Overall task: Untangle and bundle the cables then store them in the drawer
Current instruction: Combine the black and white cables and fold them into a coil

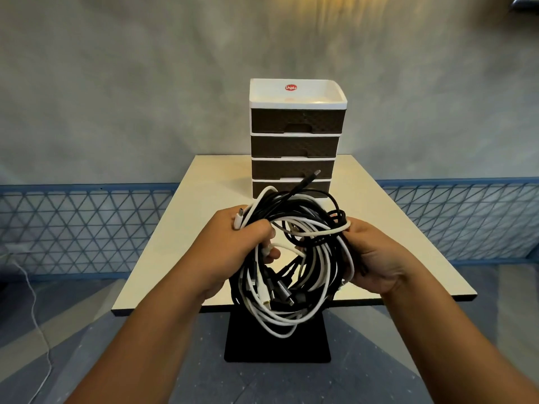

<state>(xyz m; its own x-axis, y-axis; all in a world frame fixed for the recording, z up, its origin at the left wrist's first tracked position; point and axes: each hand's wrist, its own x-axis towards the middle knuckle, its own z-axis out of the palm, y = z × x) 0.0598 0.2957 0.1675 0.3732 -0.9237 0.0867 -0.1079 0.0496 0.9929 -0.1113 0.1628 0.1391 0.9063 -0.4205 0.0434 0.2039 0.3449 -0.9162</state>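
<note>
Holding the whole knot up in front of us, we have the tangle of cables (294,258) lifted clear of the table (204,217), black and white strands looped through each other with several plug ends dangling near the bottom. Our left hand (242,249) is clenched around the left side of the mass, a white plug (239,217) poking up past the knuckles; our right hand (376,258) grips the right side, fingers curled into the loops. Behind the cables stands the drawer unit (294,141), all four drawers looking closed, and one black plug (313,174) sticks up just in front of it. Nothing looks separated yet, so we judge this as the very start of the untangling. Now, the risks: pull both sides apart hard and those crossings near the middle could cinch into tighter knots. Yank on one plug and it may snag inside a loop and strain its joint. The low-hanging white loops swing below the table edge, and they could catch on it when we set the bundle down. And with both hands full, no drawer is open to receive anything.
</note>
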